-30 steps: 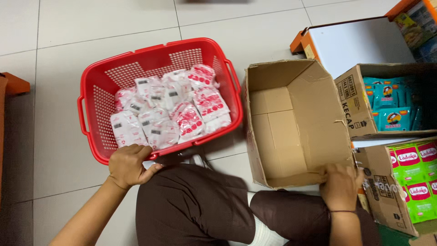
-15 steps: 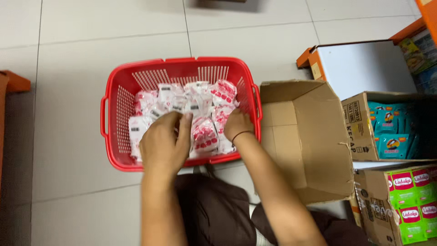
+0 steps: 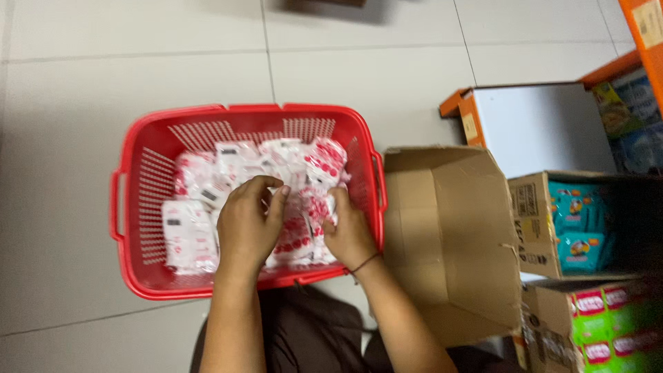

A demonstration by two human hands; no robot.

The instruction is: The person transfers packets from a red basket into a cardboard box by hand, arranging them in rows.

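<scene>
- Hands are both inside the red plastic basket (image 3: 138, 228) on the tiled floor (image 3: 69, 103).
- Left hand (image 3: 250, 224) lies palm down with curled fingers on the white and red packets (image 3: 186, 235); grip cannot be told.
- Right hand (image 3: 349, 235) closes on one packet near the basket's right wall.
- Open empty cardboard box (image 3: 449, 235) stands just beside the basket, on the right.

A second ago the left hand (image 3: 247, 224) rests on the red basket's (image 3: 138, 276) near rim and the right hand (image 3: 349, 235) on the empty cardboard box (image 3: 449, 235). Both now lie inside the basket, fingers curled among the red-and-white packets (image 3: 186, 235).
</scene>
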